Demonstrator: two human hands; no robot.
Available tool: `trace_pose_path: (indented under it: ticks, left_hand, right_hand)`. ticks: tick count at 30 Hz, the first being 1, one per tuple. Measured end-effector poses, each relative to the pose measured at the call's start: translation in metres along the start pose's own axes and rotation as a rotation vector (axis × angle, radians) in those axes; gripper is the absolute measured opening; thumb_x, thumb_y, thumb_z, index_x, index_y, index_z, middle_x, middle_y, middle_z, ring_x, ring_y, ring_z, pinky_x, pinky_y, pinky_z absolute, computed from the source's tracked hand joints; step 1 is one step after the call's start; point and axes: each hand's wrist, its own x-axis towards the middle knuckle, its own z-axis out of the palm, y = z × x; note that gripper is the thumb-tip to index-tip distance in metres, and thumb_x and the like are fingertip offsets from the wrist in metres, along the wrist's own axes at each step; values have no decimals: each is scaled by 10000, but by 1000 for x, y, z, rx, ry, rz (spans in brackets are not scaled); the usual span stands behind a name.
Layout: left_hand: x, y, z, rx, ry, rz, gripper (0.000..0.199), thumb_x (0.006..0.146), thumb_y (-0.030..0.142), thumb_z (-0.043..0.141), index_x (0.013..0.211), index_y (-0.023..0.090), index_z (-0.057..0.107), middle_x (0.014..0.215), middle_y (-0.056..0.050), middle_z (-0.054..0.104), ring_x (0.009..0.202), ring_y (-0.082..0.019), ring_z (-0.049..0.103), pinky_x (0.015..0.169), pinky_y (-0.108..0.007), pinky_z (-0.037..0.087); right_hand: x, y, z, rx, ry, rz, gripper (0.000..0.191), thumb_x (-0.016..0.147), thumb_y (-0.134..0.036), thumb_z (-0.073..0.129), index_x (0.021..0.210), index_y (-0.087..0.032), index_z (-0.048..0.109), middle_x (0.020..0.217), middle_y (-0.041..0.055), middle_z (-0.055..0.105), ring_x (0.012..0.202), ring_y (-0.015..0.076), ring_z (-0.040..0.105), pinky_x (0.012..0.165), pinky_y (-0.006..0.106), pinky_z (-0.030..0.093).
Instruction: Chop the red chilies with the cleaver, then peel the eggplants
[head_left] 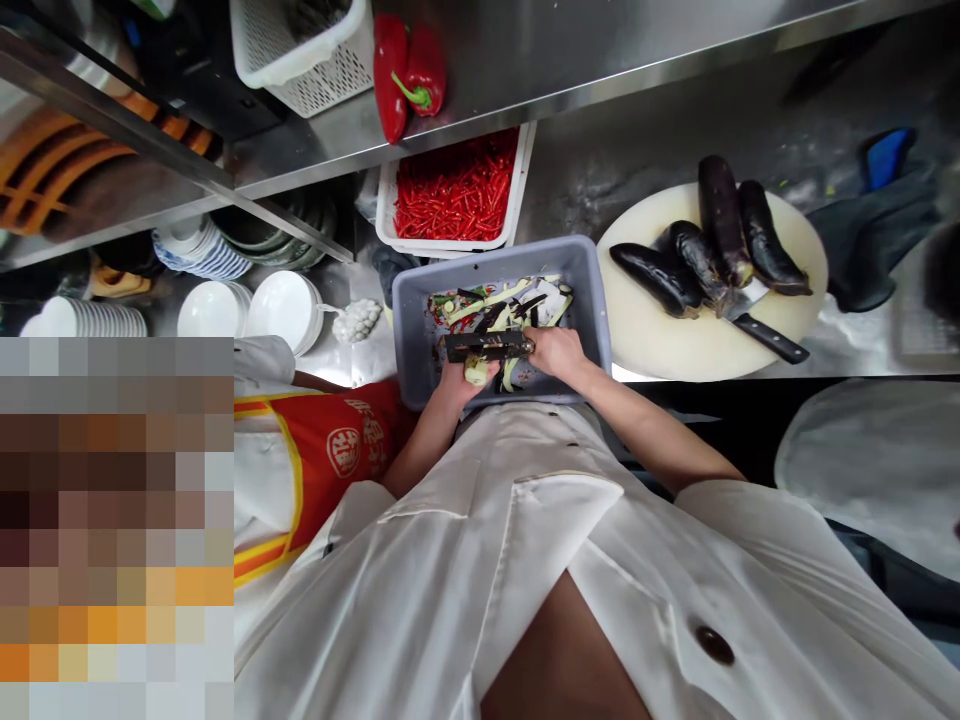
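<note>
Over the grey bin (598,300), my left hand (454,385) is wrapped round a pale, peeled piece of eggplant (477,372). My right hand (555,352) grips the end of a dark, flat blade-like tool (487,347), which lies across the top of the eggplant piece. Dark and pale peelings (551,300) lie in the bin below, with some green and red scraps. To the right, several dark eggplants (720,215) rest on a round white cutting board (652,345), beside a knife (772,338) with a black handle.
Behind the bin stands a white tray of red chillies (457,190). Two red peppers (425,75) and a white basket (322,75) sit on the steel shelf (600,50). White bowls (281,312) stand left. A person in a red apron (322,460) is close on my left.
</note>
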Motion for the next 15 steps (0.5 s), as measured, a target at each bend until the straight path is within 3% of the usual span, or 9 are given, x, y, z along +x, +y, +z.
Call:
trace_pose_path:
  ticks: [4, 7, 10, 15]
  left_hand:
    - [-11, 4, -11, -37, -113, -129, 393, 1166, 367, 389, 860, 195, 566, 736, -37, 496, 627, -137, 410, 551, -263, 343]
    - [-13, 5, -16, 34, -93, -102, 386, 1161, 430, 433, 892, 196, 582, 761, -33, 482, 629, -141, 420, 576, -276, 377]
    - [-2, 3, -15, 81, 9, -21, 352, 1140, 436, 500, 882, 211, 582, 739, -28, 483, 608, -147, 418, 589, -289, 402]
    - [11, -5, -9, 63, 85, 67, 293, 1093, 450, 594, 936, 207, 637, 682, -30, 558, 635, -185, 528, 605, -304, 471]
  right_hand:
    - [12, 28, -9, 43, 23, 172, 304, 1021, -294, 640, 1266, -196, 791, 1128, 171, 822, 1044, 305, 764, 892, 335, 507]
    - [13, 41, -13, 101, 3, 189, 287, 1068, -285, 592, 1211, -135, 792, 1154, 203, 806, 1041, 266, 740, 877, 309, 468]
    - [2, 24, -10, 100, -24, 112, 289, 1077, -271, 565, 1213, -150, 789, 1152, 192, 806, 1040, 268, 737, 870, 320, 459]
    - [-19, -30, -4, 33, -37, -56, 313, 1048, -323, 599, 1314, -301, 762, 1171, 119, 825, 1071, 320, 758, 911, 363, 513]
